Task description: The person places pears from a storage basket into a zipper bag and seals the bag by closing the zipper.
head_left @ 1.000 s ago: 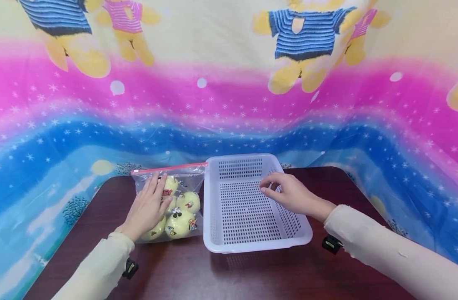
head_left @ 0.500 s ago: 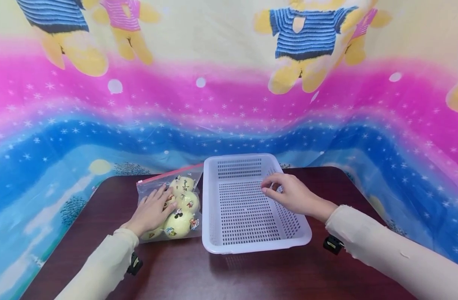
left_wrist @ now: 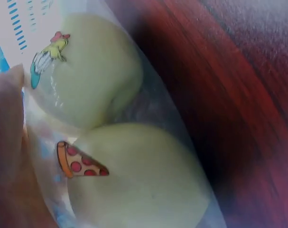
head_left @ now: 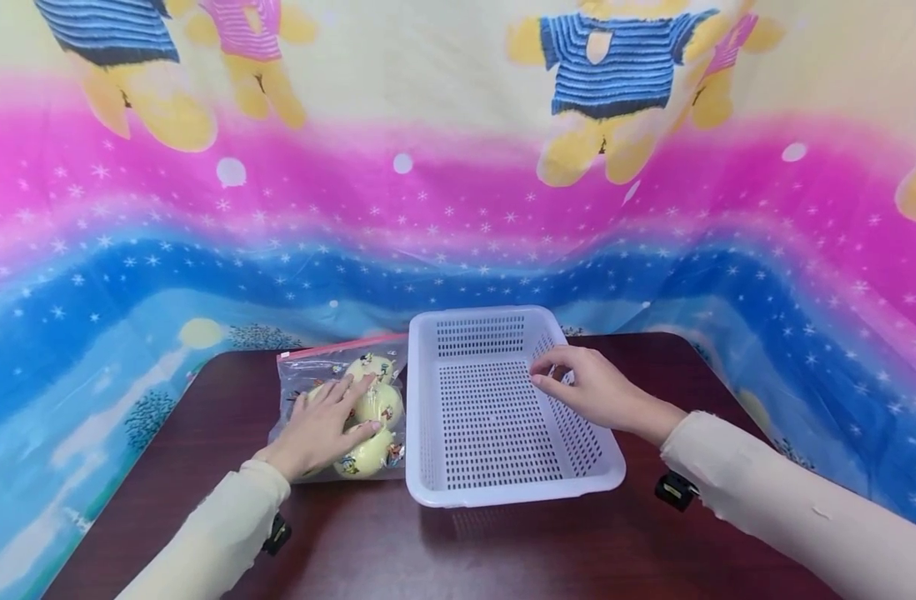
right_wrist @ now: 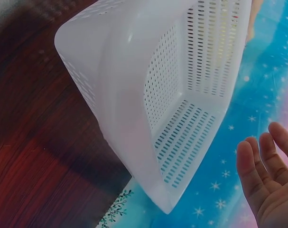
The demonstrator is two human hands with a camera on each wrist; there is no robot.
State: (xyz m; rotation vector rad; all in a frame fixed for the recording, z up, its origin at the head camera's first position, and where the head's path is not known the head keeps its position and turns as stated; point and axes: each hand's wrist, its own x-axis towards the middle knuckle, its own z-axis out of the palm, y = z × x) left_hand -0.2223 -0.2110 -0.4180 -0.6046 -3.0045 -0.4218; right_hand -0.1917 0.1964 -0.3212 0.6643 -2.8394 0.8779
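A clear zip bag [head_left: 300, 392] with a red top strip and small cartoon prints lies at the left of the basket. Inside it are several pale yellow-green round things [head_left: 378, 404], possibly fruit; two of these round things [left_wrist: 94, 71] fill the left wrist view. My left hand [head_left: 322, 429] rests on the bag with its fingers spread, covering part of the contents. Over the right side of the white plastic basket [head_left: 513, 492] hovers my right hand [head_left: 596, 387], fingers loosely bent and holding nothing. In the right wrist view that hand [right_wrist: 272, 175] is apart from the basket.
Beneath everything is a dark red-brown table [head_left: 352, 550]. A curtain [head_left: 458, 208] printed with bears and snowflakes hangs behind and at both sides. The basket has slotted walls and stands directly beside the bag.
My left hand has moved slightly right and nearer with its fingers spreading over the bag. The bag's top edge has shifted nearer and tilted. My right hand has barely moved.
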